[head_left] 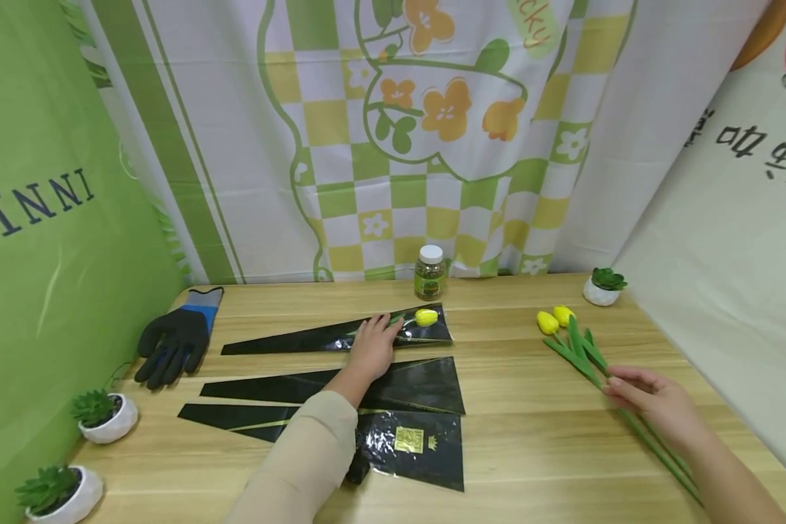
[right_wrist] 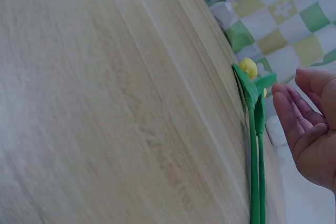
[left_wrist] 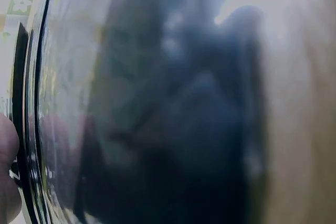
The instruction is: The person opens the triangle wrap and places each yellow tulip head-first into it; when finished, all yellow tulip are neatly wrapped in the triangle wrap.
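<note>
Head view: two hands are seen, set well apart over one wooden table (head_left: pixel 511 437). The left hand (head_left: pixel 372 348) is laid across the upper sleeve (head_left: pixel 314 340), one of three black ones, with its fingers stretched out over it; in the left wrist view only blurred fingertips are caught at the edge. Beside those fingers one single tulip (head_left: pixel 426 317) is seen, its yellow bloom near the wide end; whether it is enclosed by the sleeve or laid on top cannot be told. The right hand (head_left: pixel 655 404) is held beside the stems of the two paired tulips (head_left: pixel 576 340), its fingers loosely bent and not wrapped around them; whether a leaf is touched cannot be told. Nearer the person, the middle sleeve (head_left: pixel 426 384) and the lower sleeve (head_left: pixel 432 458) are partly covered by the left arm. Behind the upper sleeve one jar (head_left: pixel 429 276) is placed, capped in white and filled with small dark pieces. Three white pots are counted, each planted with one green succulent: the far-right pot (head_left: pixel 601 292), the mid-left pot (head_left: pixel 114 422) and the near-left pot (head_left: pixel 72 502). One black glove (head_left: pixel 182 335) is laid at the left. Beyond, one checked curtain (head_left: pixel 340 175) is hung.
</note>
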`<state>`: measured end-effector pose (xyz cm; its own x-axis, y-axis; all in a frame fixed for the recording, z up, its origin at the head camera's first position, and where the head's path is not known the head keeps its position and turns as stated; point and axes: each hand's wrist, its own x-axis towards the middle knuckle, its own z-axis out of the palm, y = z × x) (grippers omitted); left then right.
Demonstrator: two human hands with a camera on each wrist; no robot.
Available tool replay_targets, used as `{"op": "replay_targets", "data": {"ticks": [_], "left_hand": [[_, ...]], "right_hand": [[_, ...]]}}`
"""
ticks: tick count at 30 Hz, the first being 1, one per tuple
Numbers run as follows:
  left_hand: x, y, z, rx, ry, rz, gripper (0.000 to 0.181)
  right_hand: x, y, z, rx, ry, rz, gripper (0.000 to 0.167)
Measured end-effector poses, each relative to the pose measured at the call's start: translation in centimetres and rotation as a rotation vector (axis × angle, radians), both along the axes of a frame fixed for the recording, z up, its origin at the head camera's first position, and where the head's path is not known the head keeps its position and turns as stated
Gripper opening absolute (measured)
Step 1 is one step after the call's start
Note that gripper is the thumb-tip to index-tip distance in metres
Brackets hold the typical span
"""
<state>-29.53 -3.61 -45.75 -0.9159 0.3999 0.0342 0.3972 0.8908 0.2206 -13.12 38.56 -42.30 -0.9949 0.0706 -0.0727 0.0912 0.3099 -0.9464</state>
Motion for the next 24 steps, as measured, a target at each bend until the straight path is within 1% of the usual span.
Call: {"op": "replay_targets", "data": {"ticks": [6,9,10,14,17,19,24], "left_hand": [[0.3,-0.1,0.1,0.124,0.001,0.027,0.047],[0.6,-0.1,0.2,0.189,0.012,0.016,0.045],[0.7,-0.2,0.2,0.207,0.013,0.01,0.044],[1.4,-0.2,0.3,0.285,0.014,-0.024,0.04],[2.1,-0.2,0.3,0.331,0.001,-0.056,0.038],[2.6,-0.1,0.2,0.346,0.0,-0.081,0.036],[3.9,0.2,0.1,0.347,0.028,-0.142,0.03]], "right_hand": [[0.1,1.6,-0.1,0.086,-0.009,-0.005,0.019],[0.1,2.5,-0.1,0.129,-0.022,-0.006,0.015],[0.1,2.7,-0.2,0.152,-0.03,-0.004,0.019],[0.0,3.5,-0.3,0.23,-0.059,0.005,0.048],[-0.1,3.8,-0.4,0.274,-0.079,0.007,0.054],[-0.2,3.9,-0.5,0.333,-0.084,0.008,0.055],[-0.5,4.0,-0.7,0.59,-0.07,0.04,0.054]]}}
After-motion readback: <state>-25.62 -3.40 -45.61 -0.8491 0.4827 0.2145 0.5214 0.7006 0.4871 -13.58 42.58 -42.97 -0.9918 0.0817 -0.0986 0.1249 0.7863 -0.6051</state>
